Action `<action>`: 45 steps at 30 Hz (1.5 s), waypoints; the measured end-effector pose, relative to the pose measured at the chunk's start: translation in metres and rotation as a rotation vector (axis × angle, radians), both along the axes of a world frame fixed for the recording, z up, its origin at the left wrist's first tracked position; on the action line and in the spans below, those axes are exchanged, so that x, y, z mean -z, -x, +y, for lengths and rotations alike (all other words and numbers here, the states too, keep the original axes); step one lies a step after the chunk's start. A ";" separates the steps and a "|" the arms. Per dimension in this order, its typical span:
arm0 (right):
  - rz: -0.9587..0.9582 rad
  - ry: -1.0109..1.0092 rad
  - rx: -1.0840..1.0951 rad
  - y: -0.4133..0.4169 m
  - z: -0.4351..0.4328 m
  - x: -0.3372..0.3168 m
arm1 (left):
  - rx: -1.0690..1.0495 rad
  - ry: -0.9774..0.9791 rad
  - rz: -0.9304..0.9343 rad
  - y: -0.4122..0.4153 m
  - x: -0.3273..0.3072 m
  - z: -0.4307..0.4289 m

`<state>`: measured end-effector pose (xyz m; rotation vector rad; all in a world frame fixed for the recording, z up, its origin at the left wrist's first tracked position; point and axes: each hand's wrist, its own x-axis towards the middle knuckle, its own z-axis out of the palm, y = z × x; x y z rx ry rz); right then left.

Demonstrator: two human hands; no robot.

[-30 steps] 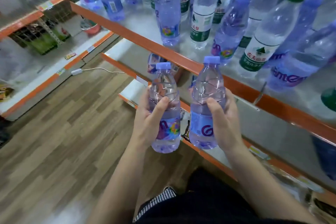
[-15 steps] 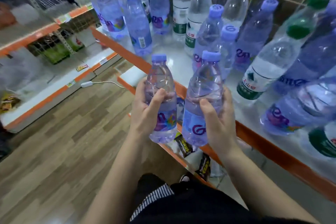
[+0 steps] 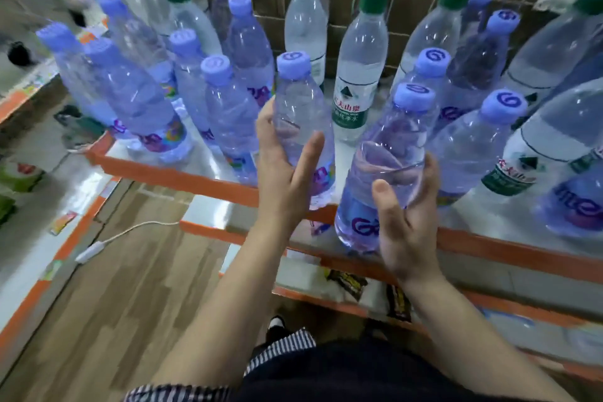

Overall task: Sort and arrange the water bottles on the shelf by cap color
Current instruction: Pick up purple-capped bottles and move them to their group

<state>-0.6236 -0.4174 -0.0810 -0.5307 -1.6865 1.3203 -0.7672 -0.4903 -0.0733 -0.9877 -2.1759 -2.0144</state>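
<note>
left hand [image 3: 283,174] grasps a purple-capped bottle [image 3: 301,122], right hand [image 3: 405,222] a second purple-capped bottle [image 3: 388,166], by the shelf [image 3: 182,177].

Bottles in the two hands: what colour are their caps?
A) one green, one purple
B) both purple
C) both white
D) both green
B: the left hand holds a bottle and the right hand holds a second bottle, and each has a purple cap.

Glossy clear plastic bottles [image 3: 303,127] on a smooth shelf [image 3: 182,173]; wood-grain floor [image 3: 130,287].
</note>
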 end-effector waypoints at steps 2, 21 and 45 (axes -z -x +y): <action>0.012 0.004 0.025 0.009 -0.007 -0.001 | 0.096 -0.010 0.002 0.016 0.000 0.009; -0.087 -0.093 0.288 0.029 -0.017 0.001 | 0.164 -0.059 0.114 0.063 0.026 0.062; -0.153 -0.169 0.069 0.075 0.009 0.018 | 0.298 0.469 0.308 0.017 0.036 -0.071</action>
